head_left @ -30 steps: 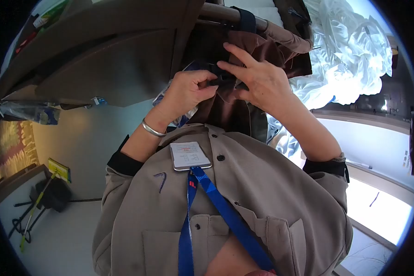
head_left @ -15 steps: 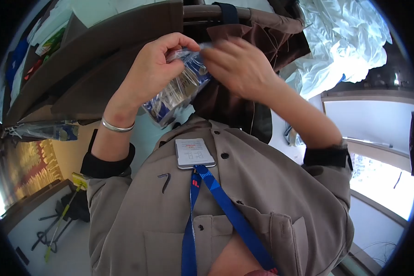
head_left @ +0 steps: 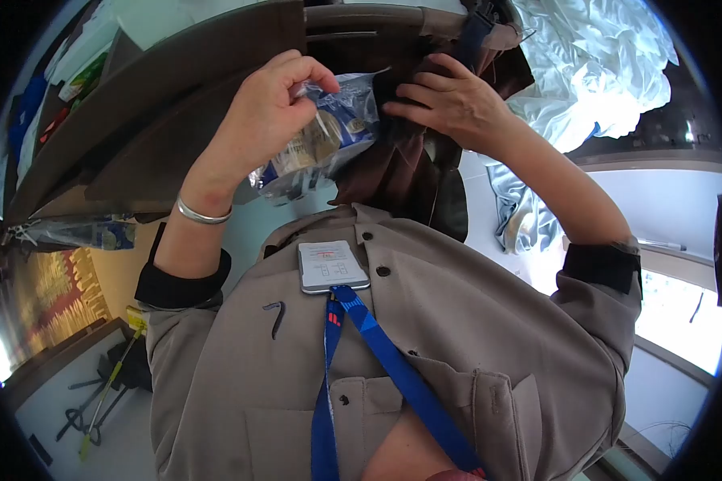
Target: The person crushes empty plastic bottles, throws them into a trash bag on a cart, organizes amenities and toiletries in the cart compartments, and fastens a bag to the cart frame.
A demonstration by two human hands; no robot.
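At the upper middle, my left hand (head_left: 269, 108) pinches the top of a clear plastic bag (head_left: 321, 148) with blue and gold printed items inside. The bag hangs below and to the right of that hand. My right hand (head_left: 457, 104) lies with spread, bent fingers on dark brown cloth (head_left: 397, 172), just right of the bag. A dark strap (head_left: 475, 36) loops over the padded rail (head_left: 377, 20) above my right hand. What lies under its fingertips is hidden.
White crumpled plastic (head_left: 598, 76) fills the upper right. A brown curved panel (head_left: 168, 104) spans the upper left, with another plastic bag (head_left: 96, 232) hanging under it. At the lower left stands a yellow-green handled tool (head_left: 112, 377). A badge (head_left: 333, 266) hangs on my chest.
My left hand has moved up and left and now holds the bag, which has come into fuller view. My right hand swept left, then back right onto the brown cloth. The strap has shifted right.
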